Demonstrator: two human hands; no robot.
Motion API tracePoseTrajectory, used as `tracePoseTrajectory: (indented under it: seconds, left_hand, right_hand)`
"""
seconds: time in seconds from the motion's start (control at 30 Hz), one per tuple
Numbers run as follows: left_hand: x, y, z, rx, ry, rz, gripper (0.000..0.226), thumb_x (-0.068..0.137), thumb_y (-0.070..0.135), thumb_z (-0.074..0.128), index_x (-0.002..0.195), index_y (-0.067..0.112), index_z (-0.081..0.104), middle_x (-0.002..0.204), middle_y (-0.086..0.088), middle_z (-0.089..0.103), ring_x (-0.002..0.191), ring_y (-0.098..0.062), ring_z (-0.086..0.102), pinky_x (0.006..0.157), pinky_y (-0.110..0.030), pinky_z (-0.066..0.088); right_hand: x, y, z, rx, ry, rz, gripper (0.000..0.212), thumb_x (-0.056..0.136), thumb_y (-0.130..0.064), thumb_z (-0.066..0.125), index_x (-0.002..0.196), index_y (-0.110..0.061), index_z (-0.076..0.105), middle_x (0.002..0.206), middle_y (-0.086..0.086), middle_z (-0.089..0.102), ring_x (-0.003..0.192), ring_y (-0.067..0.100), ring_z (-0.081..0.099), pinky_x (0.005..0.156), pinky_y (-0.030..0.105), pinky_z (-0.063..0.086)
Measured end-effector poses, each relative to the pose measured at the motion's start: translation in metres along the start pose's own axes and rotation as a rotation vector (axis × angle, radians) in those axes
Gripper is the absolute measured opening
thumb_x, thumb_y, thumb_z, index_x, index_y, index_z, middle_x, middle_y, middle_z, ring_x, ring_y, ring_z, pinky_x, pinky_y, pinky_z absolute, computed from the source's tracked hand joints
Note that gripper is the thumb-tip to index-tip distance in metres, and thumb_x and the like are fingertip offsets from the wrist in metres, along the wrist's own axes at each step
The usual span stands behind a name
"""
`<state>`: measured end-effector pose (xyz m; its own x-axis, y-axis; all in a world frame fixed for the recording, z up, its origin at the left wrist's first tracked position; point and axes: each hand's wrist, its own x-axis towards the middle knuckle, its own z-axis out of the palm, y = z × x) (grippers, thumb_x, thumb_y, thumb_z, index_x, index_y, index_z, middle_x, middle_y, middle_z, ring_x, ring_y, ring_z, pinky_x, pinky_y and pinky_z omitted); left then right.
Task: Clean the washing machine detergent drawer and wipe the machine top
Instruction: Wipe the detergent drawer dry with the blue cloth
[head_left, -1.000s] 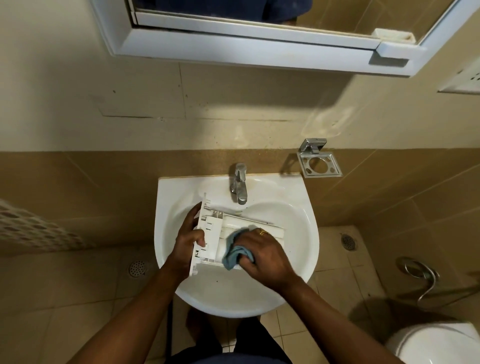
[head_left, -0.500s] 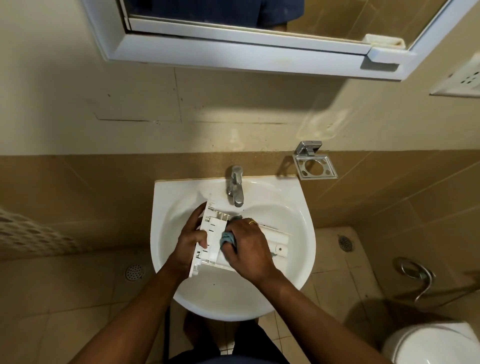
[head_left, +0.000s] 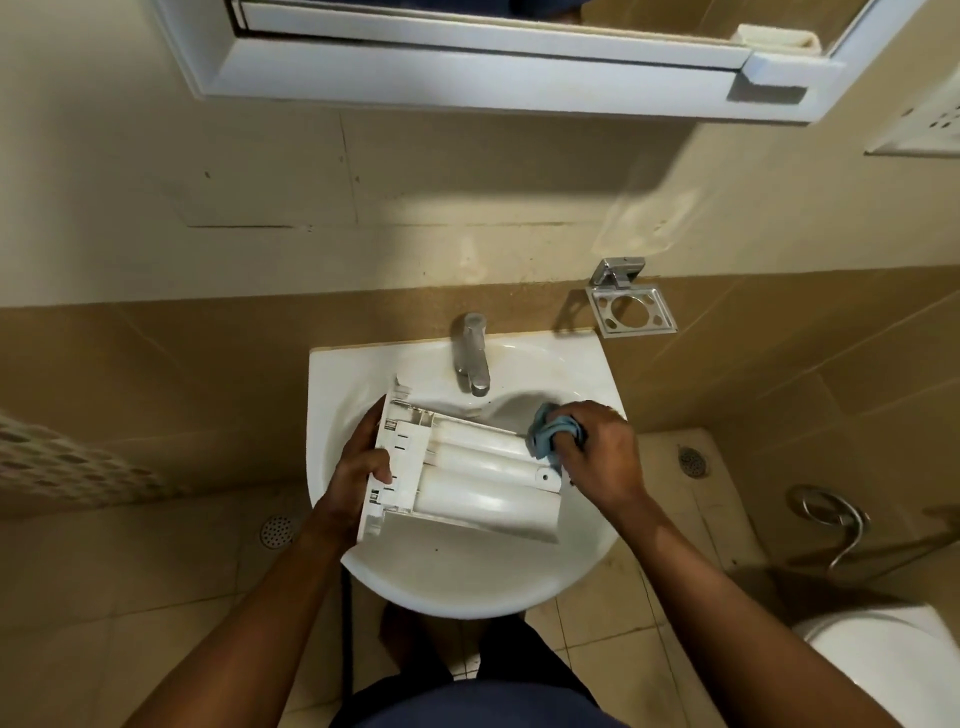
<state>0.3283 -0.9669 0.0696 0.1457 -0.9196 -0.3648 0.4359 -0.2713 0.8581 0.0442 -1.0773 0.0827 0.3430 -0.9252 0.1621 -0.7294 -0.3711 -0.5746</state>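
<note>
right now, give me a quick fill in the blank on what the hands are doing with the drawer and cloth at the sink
Over the sink, the detergent drawer is gripped at its labelled end by the ____.
The right hand holds a bunched cloth coloured ____.
The cloth is at the drawer's end on the person's ____ side.
Missing words: left hand; blue; right.

The blue cloth (head_left: 548, 434) hides fingertips of the right hand (head_left: 605, 457); print on the detergent drawer (head_left: 483, 483) is unreadably small; the picture's corner crops the toilet (head_left: 893, 665).
</note>
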Motion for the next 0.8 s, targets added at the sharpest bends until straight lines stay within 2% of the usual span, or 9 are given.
tracePoseTrajectory:
  seconds: [0.03, 0.13, 0.23, 0.33, 0.4, 0.53, 0.63, 0.73, 0.8]
  left_hand:
    - [0.0, 0.002, 0.001, 0.007, -0.012, -0.001, 0.083, 0.053, 0.001, 0.045, 0.121, 0.041, 0.07, 0.116, -0.006, 0.071, 0.1, -0.028, 0.066, 0.073, -0.034, 0.054]
    - [0.001, 0.008, 0.004, 0.053, -0.078, -0.01, 0.098, 0.047, 0.007, 0.055, 0.142, 0.033, 0.056, 0.133, -0.012, 0.065, 0.112, -0.034, 0.063, 0.083, -0.041, 0.051]
    - [0.0, 0.006, 0.005, 0.121, -0.081, -0.024, 0.102, 0.05, 0.004, 0.05, 0.149, 0.026, 0.048, 0.135, -0.014, 0.063, 0.112, -0.032, 0.064, 0.081, -0.04, 0.052]
    - [-0.001, 0.005, 0.008, 0.119, -0.072, -0.023, 0.097, 0.052, 0.003, 0.046, 0.147, 0.024, 0.049, 0.127, -0.012, 0.067, 0.105, -0.033, 0.063, 0.076, -0.038, 0.051]
    - [0.0, 0.007, 0.009, 0.073, -0.046, -0.012, 0.09, 0.051, 0.002, 0.045, 0.138, 0.023, 0.056, 0.113, -0.009, 0.07, 0.1, -0.032, 0.062, 0.074, -0.038, 0.049]
    - [-0.005, 0.013, 0.007, 0.003, -0.05, -0.014, 0.084, 0.051, 0.0, 0.043, 0.13, 0.02, 0.059, 0.106, -0.01, 0.071, 0.091, -0.028, 0.065, 0.066, -0.033, 0.051]
    - [-0.006, 0.008, 0.002, -0.053, -0.021, -0.052, 0.082, 0.05, -0.001, 0.043, 0.127, 0.02, 0.062, 0.108, -0.013, 0.069, 0.094, -0.031, 0.063, 0.067, -0.033, 0.051]
    - [-0.008, 0.003, -0.003, -0.072, -0.008, -0.084, 0.083, 0.052, -0.001, 0.043, 0.13, 0.018, 0.061, 0.113, -0.017, 0.066, 0.099, -0.036, 0.061, 0.074, -0.039, 0.048]
    - [-0.008, 0.0, -0.002, -0.067, -0.001, -0.115, 0.078, 0.057, -0.002, 0.041, 0.13, 0.017, 0.061, 0.114, -0.019, 0.064, 0.095, -0.034, 0.064, 0.072, -0.038, 0.05]
  right_hand:
    - [-0.001, -0.006, 0.004, 0.027, -0.047, -0.022, 0.022, 0.079, -0.016, 0.059, 0.092, -0.02, 0.076, 0.091, -0.005, 0.074, 0.077, 0.013, 0.065, 0.074, 0.033, 0.056]
    - [-0.009, -0.025, 0.023, 0.078, -0.204, -0.089, 0.026, 0.08, -0.016, 0.057, 0.096, -0.022, 0.076, 0.097, -0.009, 0.077, 0.084, 0.011, 0.068, 0.079, 0.032, 0.056]
    - [-0.001, -0.047, 0.045, 0.085, -0.223, -0.111, 0.027, 0.081, -0.02, 0.058, 0.103, -0.024, 0.073, 0.099, -0.008, 0.076, 0.089, 0.015, 0.068, 0.08, 0.036, 0.055]
    - [0.013, -0.078, 0.059, 0.114, -0.211, -0.146, 0.03, 0.082, -0.021, 0.058, 0.11, -0.021, 0.071, 0.105, -0.003, 0.075, 0.094, 0.019, 0.066, 0.086, 0.031, 0.051]
    - [0.018, -0.088, 0.061, 0.111, -0.226, -0.199, 0.034, 0.086, -0.021, 0.057, 0.118, -0.019, 0.068, 0.113, 0.0, 0.074, 0.1, 0.02, 0.064, 0.089, 0.028, 0.047]
    - [0.011, -0.059, 0.047, 0.099, -0.323, -0.283, 0.039, 0.094, -0.02, 0.06, 0.133, -0.02, 0.062, 0.128, 0.0, 0.068, 0.113, 0.018, 0.06, 0.098, 0.026, 0.045]
    - [-0.003, -0.022, 0.027, 0.074, -0.304, -0.19, 0.04, 0.091, -0.027, 0.055, 0.129, -0.02, 0.066, 0.122, -0.002, 0.071, 0.108, 0.017, 0.063, 0.094, 0.031, 0.05]
    - [-0.014, 0.002, 0.009, 0.115, -0.3, -0.03, 0.034, 0.086, -0.019, 0.054, 0.114, -0.023, 0.072, 0.1, -0.008, 0.074, 0.088, 0.011, 0.067, 0.077, 0.033, 0.056]
    - [-0.015, 0.006, 0.004, 0.077, -0.317, 0.03, 0.029, 0.083, -0.023, 0.051, 0.102, -0.022, 0.072, 0.086, -0.008, 0.072, 0.077, 0.01, 0.066, 0.068, 0.035, 0.056]
